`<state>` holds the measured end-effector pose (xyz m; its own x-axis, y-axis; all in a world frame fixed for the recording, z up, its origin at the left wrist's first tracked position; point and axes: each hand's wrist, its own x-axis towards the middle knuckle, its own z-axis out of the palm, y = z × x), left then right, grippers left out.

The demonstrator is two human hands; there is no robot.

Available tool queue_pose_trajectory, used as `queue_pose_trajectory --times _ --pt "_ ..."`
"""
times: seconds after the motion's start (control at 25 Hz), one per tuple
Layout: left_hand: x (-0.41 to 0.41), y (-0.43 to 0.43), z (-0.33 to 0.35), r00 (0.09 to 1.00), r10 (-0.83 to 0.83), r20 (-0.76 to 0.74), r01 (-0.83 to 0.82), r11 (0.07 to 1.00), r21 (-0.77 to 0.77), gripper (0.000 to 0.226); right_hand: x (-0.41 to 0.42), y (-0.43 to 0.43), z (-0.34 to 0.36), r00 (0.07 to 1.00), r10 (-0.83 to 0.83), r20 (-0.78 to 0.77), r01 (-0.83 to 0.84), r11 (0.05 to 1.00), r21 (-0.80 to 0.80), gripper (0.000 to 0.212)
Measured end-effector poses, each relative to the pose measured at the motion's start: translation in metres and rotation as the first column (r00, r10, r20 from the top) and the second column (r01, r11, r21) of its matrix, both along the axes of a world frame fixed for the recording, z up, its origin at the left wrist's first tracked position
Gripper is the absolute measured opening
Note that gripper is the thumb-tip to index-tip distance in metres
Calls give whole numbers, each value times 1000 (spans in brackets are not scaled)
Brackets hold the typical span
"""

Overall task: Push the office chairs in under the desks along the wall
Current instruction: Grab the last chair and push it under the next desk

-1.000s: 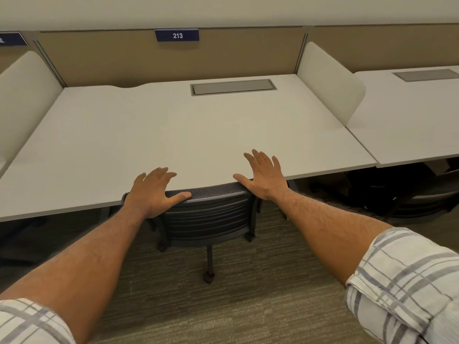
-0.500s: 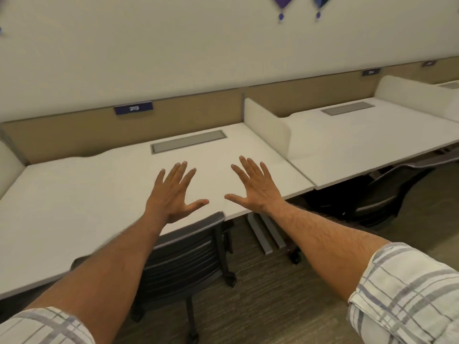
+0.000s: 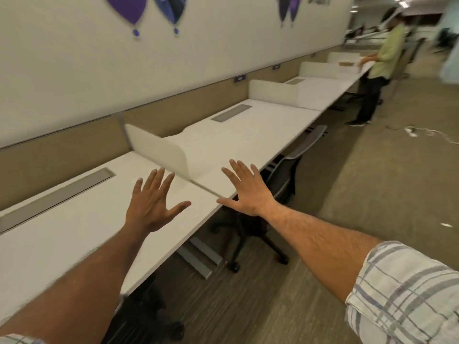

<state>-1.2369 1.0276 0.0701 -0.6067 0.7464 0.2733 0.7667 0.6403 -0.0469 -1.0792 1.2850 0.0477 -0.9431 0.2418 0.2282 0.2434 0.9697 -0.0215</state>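
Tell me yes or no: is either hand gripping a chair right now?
No. The left hand and right hand are both open, fingers spread, touching no chair.

Up past your fingertips, purple balloon-shaped decals (image 3: pixel 129 8) hang on the pale wall (image 3: pixel 223 45), with a tan panel strip (image 3: pixel 62 150) running below them. Just beyond your left hand stands a white divider screen (image 3: pixel 161 152), and to that hand's left lies a grey cable hatch (image 3: pixel 57 192). Far ahead of your right hand, a person in a yellow-green shirt (image 3: pixel 382 58) stands at the row's end. A white cable (image 3: pixel 427 132) trails on the carpet (image 3: pixel 385 194) out to your right.
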Motion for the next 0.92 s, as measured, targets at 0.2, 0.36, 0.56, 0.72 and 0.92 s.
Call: queue_pose_trajectory --times 0.2,0.36,0.56,0.72,0.92 --pt "-15 120 -9 983 -167 82 166 986 13 110 48 93 -9 981 -194 -14 193 981 -36 102" --pt "-6 207 -25 961 -248 122 249 969 8 112 82 161 -26 958 -286 -21 285 957 -56 99" --pt "12 323 -44 947 -304 108 307 951 -17 107 110 263 -45 945 -326 -14 324 942 -82 103" --pt "25 414 -47 957 -273 94 274 962 0 105 120 361 -42 953 -301 18 302 951 -65 104" --pt "43 495 -51 964 -179 198 168 983 71 104 119 473 -22 976 -217 24 218 975 -42 103"
